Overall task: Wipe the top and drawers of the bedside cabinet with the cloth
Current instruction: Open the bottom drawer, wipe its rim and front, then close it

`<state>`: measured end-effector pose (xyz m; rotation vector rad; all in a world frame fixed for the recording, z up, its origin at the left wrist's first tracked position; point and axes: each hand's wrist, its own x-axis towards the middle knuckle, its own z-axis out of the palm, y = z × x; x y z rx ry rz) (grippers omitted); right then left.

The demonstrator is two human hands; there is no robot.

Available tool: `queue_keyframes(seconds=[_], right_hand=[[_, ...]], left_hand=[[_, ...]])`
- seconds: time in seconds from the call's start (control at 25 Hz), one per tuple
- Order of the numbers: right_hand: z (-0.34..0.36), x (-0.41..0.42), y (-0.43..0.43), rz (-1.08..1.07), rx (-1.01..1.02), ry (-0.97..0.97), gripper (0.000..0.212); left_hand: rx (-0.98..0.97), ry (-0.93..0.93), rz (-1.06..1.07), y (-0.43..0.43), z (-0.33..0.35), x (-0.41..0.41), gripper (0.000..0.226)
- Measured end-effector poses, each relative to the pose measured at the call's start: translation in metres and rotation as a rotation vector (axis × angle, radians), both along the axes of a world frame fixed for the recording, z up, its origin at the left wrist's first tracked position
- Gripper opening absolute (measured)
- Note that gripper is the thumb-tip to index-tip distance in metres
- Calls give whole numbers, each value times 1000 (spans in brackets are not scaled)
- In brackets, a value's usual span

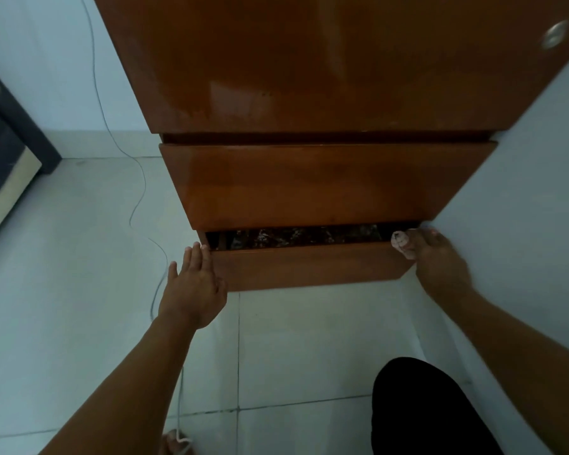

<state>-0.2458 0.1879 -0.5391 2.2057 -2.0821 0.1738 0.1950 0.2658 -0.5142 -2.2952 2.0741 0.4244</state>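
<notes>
At floor level, below the glossy brown wooden bedside cabinet (309,60), the lower brown wooden drawer (309,264) stands slightly pulled out, showing dark contents. Left hand (193,287) lies flat and spread against the drawer's left end, holding nothing. Right hand (437,257) curls over the right top corner, pinning a small pale bunched cloth (401,244) under its fingers. Upper drawer (326,182) is shut. Rigid, lacquered and probably slick, the drawer front is best gripped along its top edge or ends; the cloth is soft and light. Both forearms reach forward and down.
</notes>
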Motion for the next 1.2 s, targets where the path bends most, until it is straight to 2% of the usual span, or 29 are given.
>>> queue_keyframes(seconds=[0.08, 0.2, 0.32, 0.36, 0.44, 0.48, 0.56, 0.68, 0.8, 0.92, 1.0, 1.12, 1.2], right_hand=[[9, -4, -5, -73, 16, -89, 43], [11, 39, 4, -136, -155, -392, 41], [5, 120, 32, 52, -373, -738, 36], [4, 151, 41, 174, -416, -711, 34], [-5, 215, 51, 356, -401, -551, 53], [-13, 240, 54, 389, -375, -465, 62], [-38, 257, 46, 411, -348, -322, 67], [-65, 222, 24, 296, -434, -263, 62], [-85, 147, 16, 142, -500, -245, 52], [-86, 60, 3, -52, -557, -421, 43], [-76, 30, -3, -138, -612, -551, 40], [-70, 71, 8, -214, -733, -732, 43], [-74, 139, 24, -102, -775, -808, 46]], left_hand=[[-3, 32, -4, 0, 3, 1, 69], [-28, 59, -11, 1, 4, 2, 68], [-44, 33, -12, 2, 0, 2, 69], [-58, 16, -13, 3, -2, 2, 69], [-98, -14, -7, 6, -11, 2, 69], [-128, -23, -8, 8, -17, 3, 70], [-199, -34, -15, 11, -29, 8, 71], [-360, -70, -29, 10, -47, 13, 68], [-461, -73, -14, 8, -63, 7, 67], [-495, -83, 9, 7, -70, -2, 73], [-508, -97, -23, 5, -73, -2, 75], [-529, -102, -61, 4, -77, 3, 78], [-556, -84, -55, 4, -80, 2, 80]])
